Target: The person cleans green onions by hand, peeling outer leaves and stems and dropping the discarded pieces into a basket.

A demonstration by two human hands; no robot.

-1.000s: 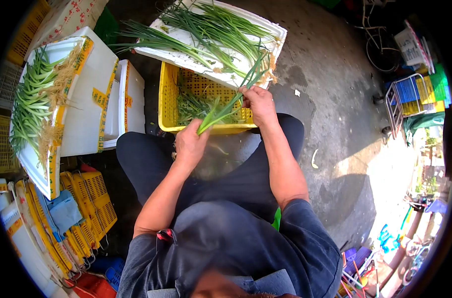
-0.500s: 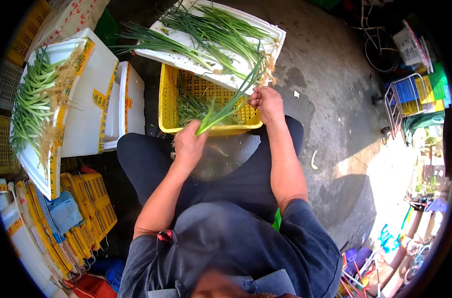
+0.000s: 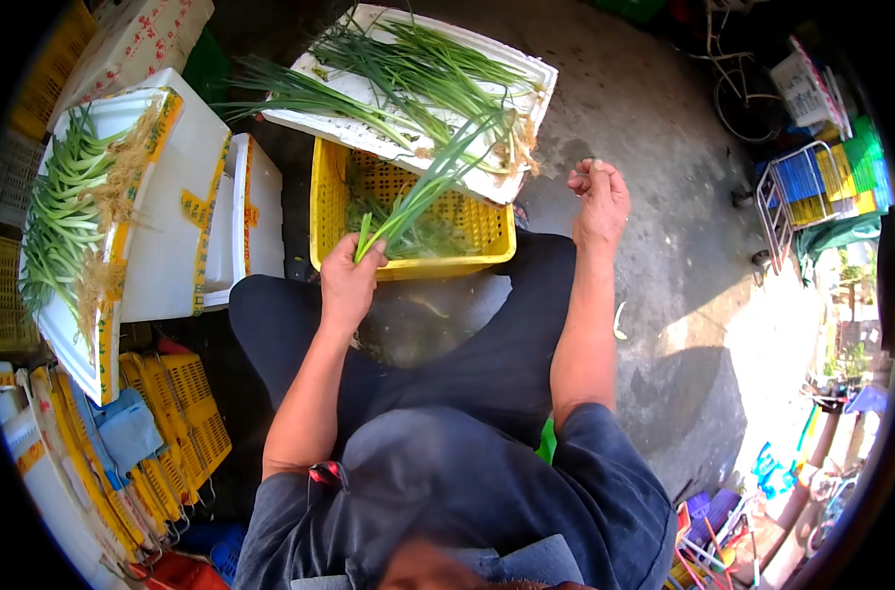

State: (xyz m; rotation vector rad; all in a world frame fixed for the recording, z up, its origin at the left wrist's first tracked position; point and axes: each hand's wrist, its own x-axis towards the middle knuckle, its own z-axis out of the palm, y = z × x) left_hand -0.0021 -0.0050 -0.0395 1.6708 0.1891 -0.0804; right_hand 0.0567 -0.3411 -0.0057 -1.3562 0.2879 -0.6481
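My left hand (image 3: 349,285) is closed around a few green scallions (image 3: 430,189), whose long leaves slant up to the right over the yellow crate. My right hand (image 3: 602,205) is off to the right above the concrete floor, its thumb and fingers pinched together; anything in them is too small to make out. Beyond the crate, a white foam board (image 3: 505,187) bears a loose pile of scallions (image 3: 408,79) with their roots toward the right. The yellow crate (image 3: 467,264) between my knees has loose green leaves (image 3: 423,239) inside.
On the left, a tilted foam lid (image 3: 111,334) carries a row of rooted scallions (image 3: 74,211) against foam boxes (image 3: 167,246). Folded yellow crates (image 3: 194,398) stand below it. At the right are a wire cart (image 3: 777,211) and a wheel (image 3: 747,98).
My right hand has moved right, away from the scallions and the board. My left hand has shifted slightly left and down, still gripping the scallions.
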